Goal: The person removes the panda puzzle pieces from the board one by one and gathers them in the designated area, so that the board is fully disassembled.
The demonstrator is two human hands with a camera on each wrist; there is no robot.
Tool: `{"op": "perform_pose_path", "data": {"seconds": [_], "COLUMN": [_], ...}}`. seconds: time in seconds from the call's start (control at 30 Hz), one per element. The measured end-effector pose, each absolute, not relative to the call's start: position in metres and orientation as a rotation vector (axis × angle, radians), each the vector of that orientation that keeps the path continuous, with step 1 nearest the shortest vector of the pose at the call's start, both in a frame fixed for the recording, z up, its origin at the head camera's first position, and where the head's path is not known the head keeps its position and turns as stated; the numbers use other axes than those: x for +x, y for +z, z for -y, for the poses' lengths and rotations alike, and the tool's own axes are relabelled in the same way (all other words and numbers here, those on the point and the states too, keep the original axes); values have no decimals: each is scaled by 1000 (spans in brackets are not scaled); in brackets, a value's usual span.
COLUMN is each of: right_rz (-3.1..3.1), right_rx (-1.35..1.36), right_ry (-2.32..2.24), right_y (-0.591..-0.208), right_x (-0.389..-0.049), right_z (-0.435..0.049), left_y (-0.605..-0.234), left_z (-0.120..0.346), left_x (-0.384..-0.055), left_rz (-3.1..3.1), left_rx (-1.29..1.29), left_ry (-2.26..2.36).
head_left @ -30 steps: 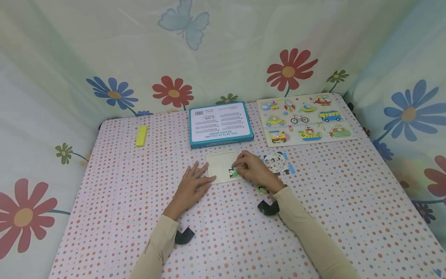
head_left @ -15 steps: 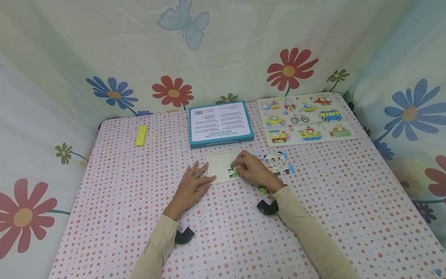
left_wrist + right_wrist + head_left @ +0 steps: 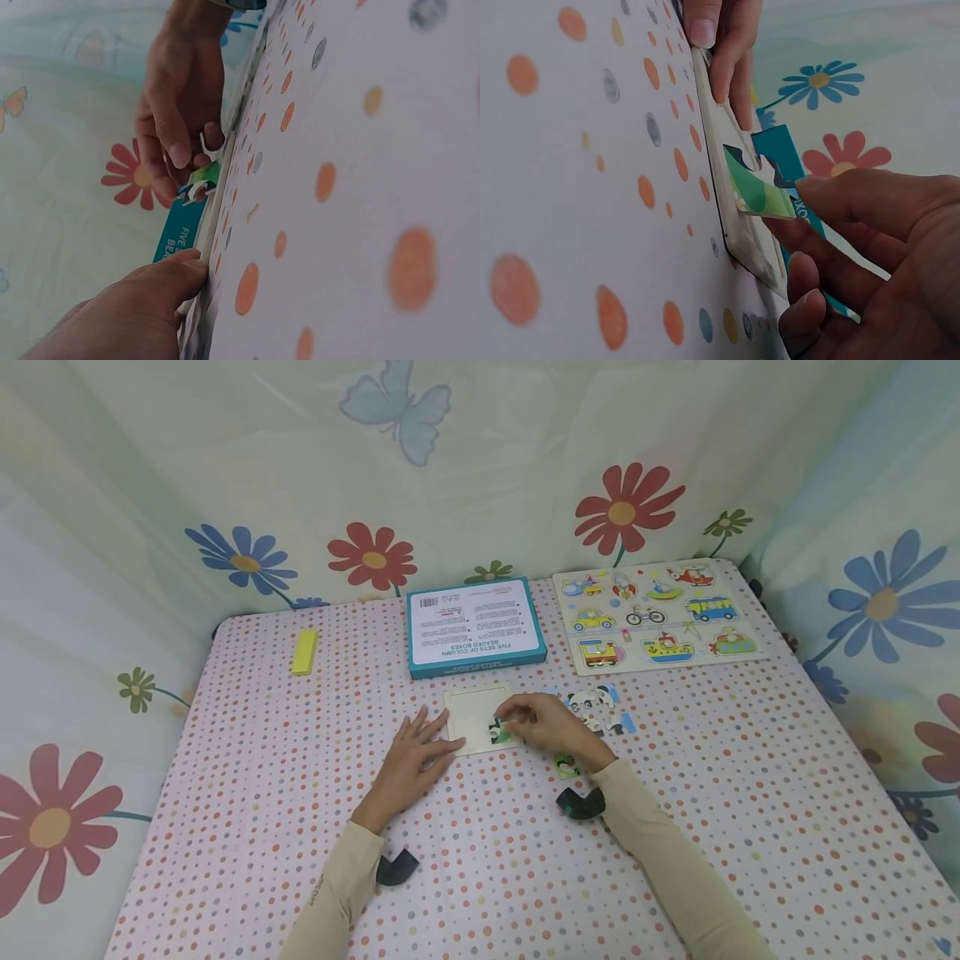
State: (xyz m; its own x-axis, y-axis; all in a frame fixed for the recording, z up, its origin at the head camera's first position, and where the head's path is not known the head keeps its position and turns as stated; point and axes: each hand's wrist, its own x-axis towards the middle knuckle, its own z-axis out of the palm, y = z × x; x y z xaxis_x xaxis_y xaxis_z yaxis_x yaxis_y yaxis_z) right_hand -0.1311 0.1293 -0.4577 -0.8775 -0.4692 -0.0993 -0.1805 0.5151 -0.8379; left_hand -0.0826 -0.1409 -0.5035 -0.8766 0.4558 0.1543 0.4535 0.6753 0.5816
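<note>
My left hand (image 3: pixel 408 764), its fingers spread, rests on the left edge of a small pale wooden puzzle tray (image 3: pixel 468 714). My right hand (image 3: pixel 551 724) pinches a green, black and white puzzle piece (image 3: pixel 761 184) between thumb and finger. In the right wrist view that piece tilts up above the near corner of the tray, one edge low against it. Just right of the right hand lie several panda puzzle pieces (image 3: pixel 596 706), partly covered by it in the head view. A green puzzle piece (image 3: pixel 567 766) lies below the right wrist.
Behind the tray lies a teal and white box (image 3: pixel 476 627). A wooden vehicle puzzle board (image 3: pixel 656 618) is at the back right, and a yellow block (image 3: pixel 304 652) at the back left. A dotted cloth (image 3: pixel 487 877) covers the table; flowered curtains (image 3: pixel 480 468) stand around it.
The right hand's knuckles have dropped and its fingers have shifted slightly left, moving the puzzle piece a little the same way. More of the green piece below the wrist shows. The left hand is still.
</note>
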Motion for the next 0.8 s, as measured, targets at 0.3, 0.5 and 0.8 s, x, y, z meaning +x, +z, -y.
{"op": "perform_pose_path", "data": {"seconds": [0.3, 0.5, 0.8], "right_rz": [-2371, -2362, -2271], "right_rx": [-635, -605, -426], "right_ry": [-1321, -1330, -1453], "right_y": [-461, -460, -455], "right_x": [-133, -132, -133], "right_z": [-130, -130, -141], "left_y": [-503, -503, -503], "left_z": [140, 139, 140], "left_x": [-83, -82, -82], "left_rz": [-2865, -2876, -2879], "left_rx": [762, 769, 751], "left_ry": [994, 1001, 968]}}
